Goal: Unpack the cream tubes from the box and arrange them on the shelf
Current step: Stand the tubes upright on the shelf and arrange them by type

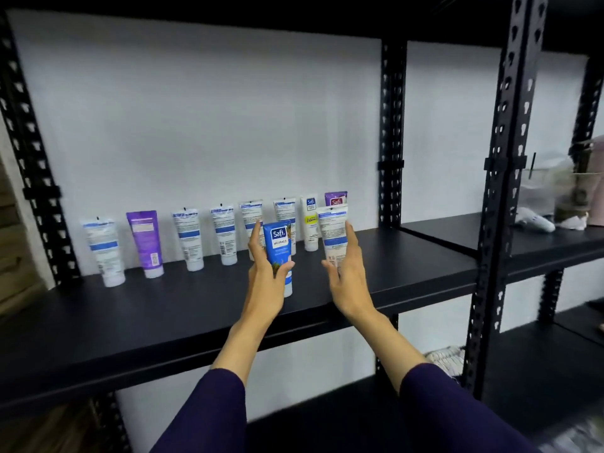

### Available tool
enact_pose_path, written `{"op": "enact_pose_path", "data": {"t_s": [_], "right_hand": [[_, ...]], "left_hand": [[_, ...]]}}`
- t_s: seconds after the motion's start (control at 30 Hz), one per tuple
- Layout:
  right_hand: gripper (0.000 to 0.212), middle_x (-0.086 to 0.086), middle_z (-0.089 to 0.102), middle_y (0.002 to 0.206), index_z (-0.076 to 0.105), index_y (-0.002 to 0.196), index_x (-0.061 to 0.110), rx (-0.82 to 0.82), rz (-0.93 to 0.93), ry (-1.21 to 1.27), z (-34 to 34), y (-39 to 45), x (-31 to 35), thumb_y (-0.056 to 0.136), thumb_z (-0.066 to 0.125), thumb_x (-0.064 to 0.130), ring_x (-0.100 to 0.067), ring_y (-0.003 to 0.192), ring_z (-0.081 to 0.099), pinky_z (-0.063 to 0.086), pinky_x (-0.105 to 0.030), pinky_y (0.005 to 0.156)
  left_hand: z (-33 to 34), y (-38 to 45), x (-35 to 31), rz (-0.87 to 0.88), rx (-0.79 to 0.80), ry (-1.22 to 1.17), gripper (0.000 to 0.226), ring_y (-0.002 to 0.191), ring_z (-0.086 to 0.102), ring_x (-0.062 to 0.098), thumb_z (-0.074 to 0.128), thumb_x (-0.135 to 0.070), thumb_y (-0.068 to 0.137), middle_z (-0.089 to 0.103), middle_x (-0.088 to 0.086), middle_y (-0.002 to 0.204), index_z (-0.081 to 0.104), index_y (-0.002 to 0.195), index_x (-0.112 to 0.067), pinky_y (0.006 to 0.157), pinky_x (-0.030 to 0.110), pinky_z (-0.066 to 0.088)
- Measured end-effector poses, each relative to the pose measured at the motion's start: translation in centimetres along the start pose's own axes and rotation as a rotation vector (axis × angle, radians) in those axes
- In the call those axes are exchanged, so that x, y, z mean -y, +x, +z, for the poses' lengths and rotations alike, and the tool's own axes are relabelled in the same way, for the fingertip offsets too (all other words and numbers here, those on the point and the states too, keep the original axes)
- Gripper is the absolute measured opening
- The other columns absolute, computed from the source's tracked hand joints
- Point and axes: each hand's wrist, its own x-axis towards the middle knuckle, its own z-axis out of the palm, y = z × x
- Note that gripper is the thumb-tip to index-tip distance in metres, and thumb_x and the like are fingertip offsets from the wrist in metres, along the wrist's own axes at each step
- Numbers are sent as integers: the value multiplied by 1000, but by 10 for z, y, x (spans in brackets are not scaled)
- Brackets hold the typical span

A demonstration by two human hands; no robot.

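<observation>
L hand (pixel 266 273) grips blue tube (pixel 278 253) upright, cap down.

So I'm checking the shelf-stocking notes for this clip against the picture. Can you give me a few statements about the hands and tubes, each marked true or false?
1. The left hand holds a blue tube with its printed front facing the camera. True.
2. The right hand is empty. False: it has its grip on a white tube.
3. All tubes standing along the back wall are white. False: a purple tube stands second from the left, and another purple one shows behind the white tube in the right hand.
4. The tubes stand cap down on the black shelf. True.
5. The box is on the shelf. False: no box is in view.
</observation>
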Motion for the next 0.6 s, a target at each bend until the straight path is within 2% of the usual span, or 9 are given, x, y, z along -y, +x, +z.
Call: {"op": "enact_pose_path", "data": {"t_s": [0.03,0.07,0.17,0.23,0.33,0.43,0.6], "right_hand": [[83,1,34,136,3,153,28,-12,14,-20,-1,-2,-3,93,55,2,25,105,36,27,4,90],[85,-1,36,134,3,153,29,-22,31,-47,-2,-4,-4,93,56,2,19,101,42,31,2,87],[86,-8,47,129,3,152,33,-38,56,-214,-4,-5,-7,92,59,7,-14,105,51,45,-30,91],[86,-11,53,124,3,152,32,-54,87,-330,-5,4,-13,92,60,10,-26,106,50,47,-42,91],[94,-14,54,115,-6,151,35,-32,199,-396,-12,26,-27,90,61,6,-29,103,53,47,-41,85],[101,-16,52,108,-15,149,37,26,259,-447,-19,49,-46,90,60,3,-28,95,57,47,-38,80],[104,-18,52,110,-19,147,37,44,286,-463,-20,91,-80,90,59,2,-28,93,58,50,-40,82]], "left_hand": [[0,1,3,-20,26,16,89,106,58,5,59,-1,91,45,-12,129,5,142,-50,70,5,46],[1,2,5,-43,56,40,87,104,59,8,59,-3,91,48,-9,127,5,145,-45,69,8,46],[2,7,11,-110,144,107,77,104,57,10,58,-8,93,50,-3,125,10,147,-32,72,11,43],[3,13,14,-139,192,134,67,103,55,8,58,-11,93,51,0,126,18,145,-25,71,10,42],[8,24,19,-182,245,163,55,103,54,9,59,-15,93,54,5,126,29,139,-17,82,17,41],[21,38,26,-199,268,154,51,104,55,10,60,-16,93,55,6,126,33,137,-14,86,20,40],[47,63,40,-183,320,173,51,104,54,8,60,-15,93,56,3,123,34,136,-14,89,20,38]]}}
